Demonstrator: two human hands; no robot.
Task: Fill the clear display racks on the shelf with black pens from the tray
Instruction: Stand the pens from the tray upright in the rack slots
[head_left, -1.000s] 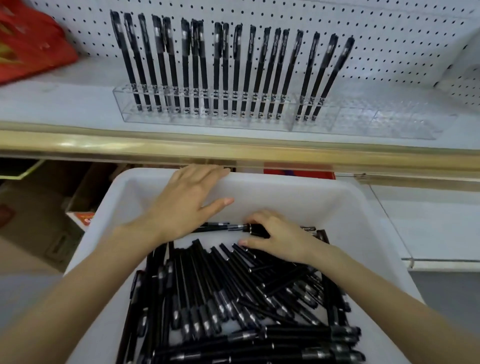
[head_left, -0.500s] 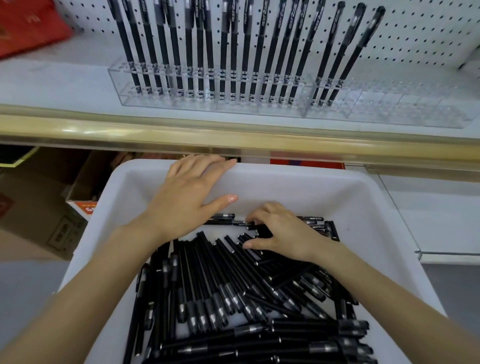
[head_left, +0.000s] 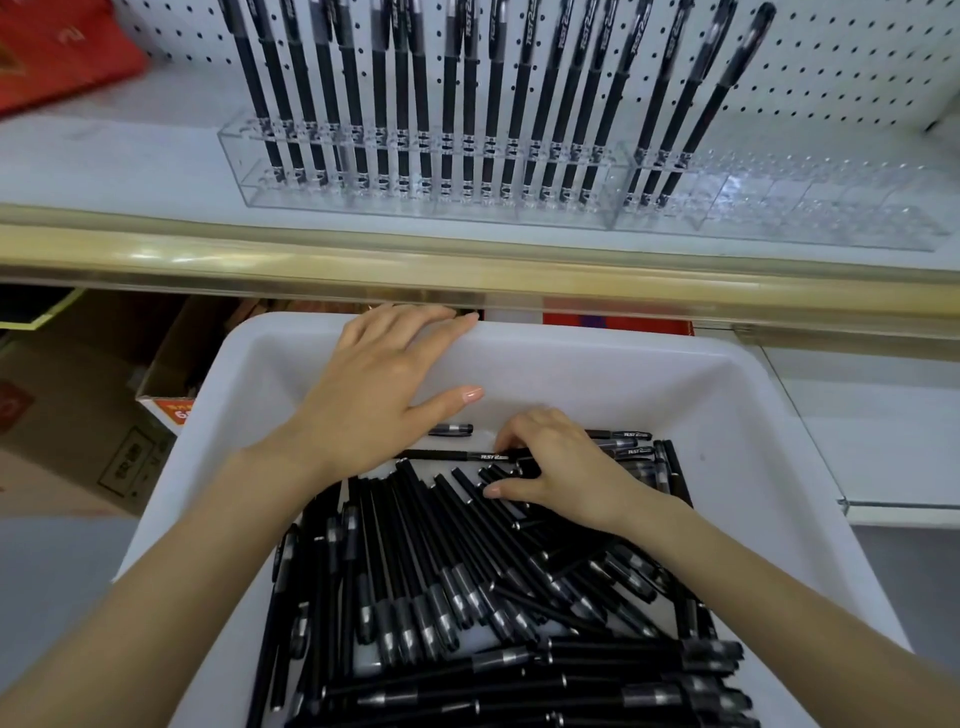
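Note:
A white tray (head_left: 727, 395) holds a heap of several black pens (head_left: 447, 571). My left hand (head_left: 374, 395) lies flat over the tray's far rim, fingers straight, thumb spread. My right hand (head_left: 561, 467) is down among the pens at the tray's far end, fingers curled round a black pen (head_left: 457, 455) that lies crosswise. On the shelf above, the left clear rack (head_left: 415, 202) is full of upright black pens. The right clear rack (head_left: 810, 208) holds three pens at its left end.
A gold-coloured shelf edge (head_left: 467, 270) runs across between tray and racks. White pegboard (head_left: 841, 62) backs the shelf. A red bag (head_left: 57, 52) lies at the shelf's far left. Cardboard boxes (head_left: 93, 415) sit below on the left, a lower white shelf (head_left: 872, 431) on the right.
The view has come closer to the shelf and tray. My right hand has shifted slightly among the pens and closed on one lying crosswise. My left hand stays on the rim.

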